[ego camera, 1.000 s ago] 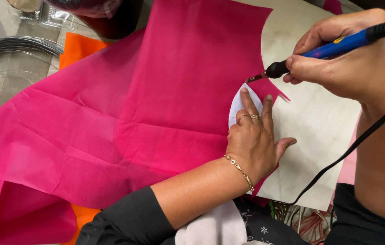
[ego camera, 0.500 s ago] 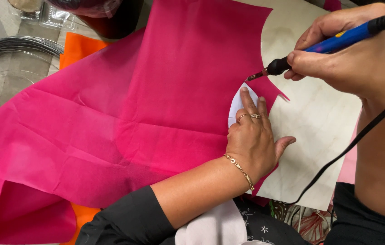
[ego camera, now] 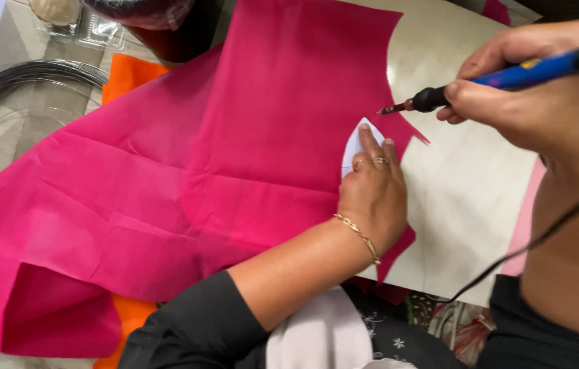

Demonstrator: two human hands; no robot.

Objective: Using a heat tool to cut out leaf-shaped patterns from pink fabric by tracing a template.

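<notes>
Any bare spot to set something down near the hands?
Free: pale board right of the left hand, below the tool; cord crosses its corner. Crowded: left, pink fabric, wire coil, orange sheet.

Left hand (ego camera: 373, 198) lies flat, fingers together; right hand (ego camera: 542, 96) curled in a closed grip.

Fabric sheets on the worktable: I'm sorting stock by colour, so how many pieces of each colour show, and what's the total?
Bright pink fabric: 1, the big sheet under the left hand.
Orange fabric: 1, showing from under the pink at top and bottom.
Pale pink fabric: 1, a strip at the board's right edge.
Total: 3
</notes>
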